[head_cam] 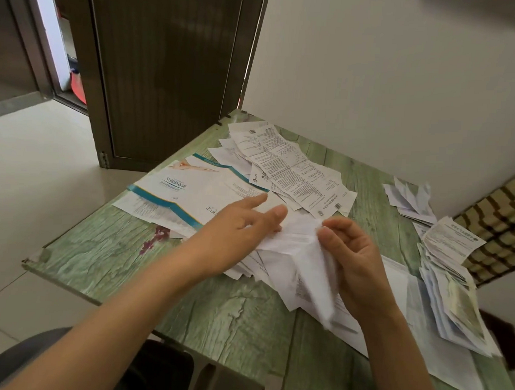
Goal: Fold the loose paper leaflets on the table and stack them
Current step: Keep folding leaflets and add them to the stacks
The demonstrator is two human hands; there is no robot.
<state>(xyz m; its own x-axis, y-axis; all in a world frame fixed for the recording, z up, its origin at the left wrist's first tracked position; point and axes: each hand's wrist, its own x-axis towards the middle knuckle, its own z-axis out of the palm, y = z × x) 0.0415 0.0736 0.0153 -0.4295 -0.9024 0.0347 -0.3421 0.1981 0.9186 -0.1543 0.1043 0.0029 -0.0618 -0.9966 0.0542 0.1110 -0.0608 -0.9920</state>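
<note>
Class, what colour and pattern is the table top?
The table is green wood-grain; head view.

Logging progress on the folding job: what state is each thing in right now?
white leaflet: mid-fold, partly lifted.
left hand: fingers straight, touching it.
right hand: pinches its edge.
printed leaflets: unfolded, spread loose.
teal-striped leaflet: unfolded, flat.
right-side stack: folded, fanned.

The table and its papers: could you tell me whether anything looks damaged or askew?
The table's left corner looks chipped, its green covering worn. The folded stack at the right edge is fanned out, not squared.
</note>
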